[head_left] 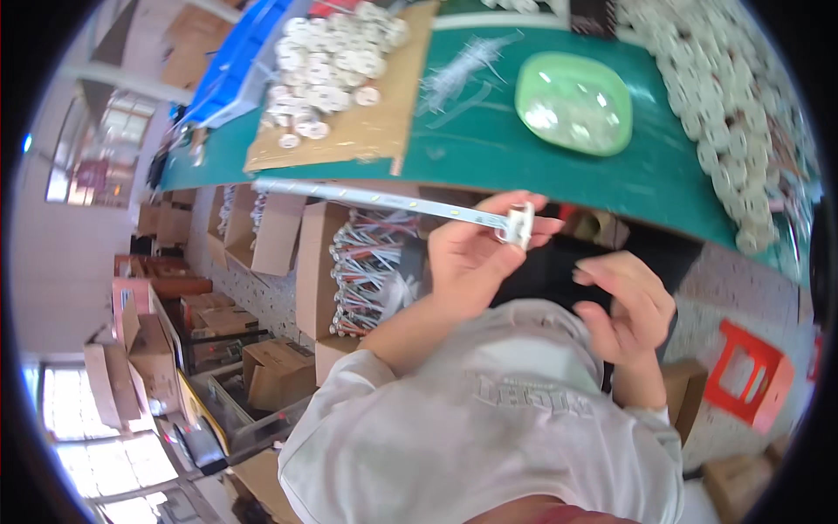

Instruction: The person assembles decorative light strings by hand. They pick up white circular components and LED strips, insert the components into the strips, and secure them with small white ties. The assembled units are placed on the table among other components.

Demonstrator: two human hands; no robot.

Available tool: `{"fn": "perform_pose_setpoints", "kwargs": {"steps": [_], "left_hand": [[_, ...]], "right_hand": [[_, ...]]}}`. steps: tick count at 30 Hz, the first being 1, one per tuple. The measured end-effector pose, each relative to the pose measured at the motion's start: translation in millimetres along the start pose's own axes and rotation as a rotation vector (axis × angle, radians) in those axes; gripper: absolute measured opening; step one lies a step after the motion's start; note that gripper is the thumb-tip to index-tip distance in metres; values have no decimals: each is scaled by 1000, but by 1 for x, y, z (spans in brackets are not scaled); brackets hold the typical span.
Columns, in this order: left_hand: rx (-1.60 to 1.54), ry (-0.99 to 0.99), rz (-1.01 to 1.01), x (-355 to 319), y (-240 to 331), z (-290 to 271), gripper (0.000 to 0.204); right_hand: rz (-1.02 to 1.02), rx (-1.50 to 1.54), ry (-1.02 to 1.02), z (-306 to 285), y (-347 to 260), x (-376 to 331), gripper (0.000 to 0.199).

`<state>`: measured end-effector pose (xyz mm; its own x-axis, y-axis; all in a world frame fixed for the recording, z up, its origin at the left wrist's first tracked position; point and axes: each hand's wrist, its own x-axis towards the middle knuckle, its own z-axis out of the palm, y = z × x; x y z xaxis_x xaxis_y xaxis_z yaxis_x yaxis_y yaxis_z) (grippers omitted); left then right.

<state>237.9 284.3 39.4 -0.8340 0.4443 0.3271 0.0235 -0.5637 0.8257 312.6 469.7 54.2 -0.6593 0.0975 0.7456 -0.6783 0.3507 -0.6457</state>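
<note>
My left hand (467, 262) is closed on one end of a long, thin white LED strip (393, 203) dotted with small yellowish chips. A white plastic end cap (520, 227) sits at that end, between the thumb and fingers. The strip reaches out to the left, along the near edge of the green table. My right hand (627, 306) hovers to the right of the cap, apart from it. Its thumb and fingers are spread a little, and I see nothing in them.
A green bowl (618, 96) with clear small pieces stands on the green table (489, 140). White cable ties (463, 74) lie beside it. White round parts pile on cardboard (384, 131) and at the right (733, 131). Below are a box of wired strips (371, 271) and a red stool (751, 375).
</note>
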Motion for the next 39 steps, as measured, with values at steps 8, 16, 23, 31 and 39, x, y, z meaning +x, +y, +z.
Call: {"fn": "perform_pose_setpoints", "kwargs": {"steps": [8, 16, 23, 31, 39], "left_hand": [[750, 677, 90, 85, 146, -190, 26], [1823, 753, -286, 150, 215, -331, 49], [1992, 881, -168, 150, 200, -381, 65], [2045, 849, -123, 177, 177, -404, 69], [1950, 808, 424, 109, 144, -363, 54]], "right_hand": [[337, -308, 163, -64, 14, -44, 7], [401, -481, 117, -81, 22, -68, 4], [402, -624, 14, -93, 5, -47, 2], [348, -820, 77, -102, -1, -31, 5], [256, -1147, 78, -160, -16, 15, 7]]}}
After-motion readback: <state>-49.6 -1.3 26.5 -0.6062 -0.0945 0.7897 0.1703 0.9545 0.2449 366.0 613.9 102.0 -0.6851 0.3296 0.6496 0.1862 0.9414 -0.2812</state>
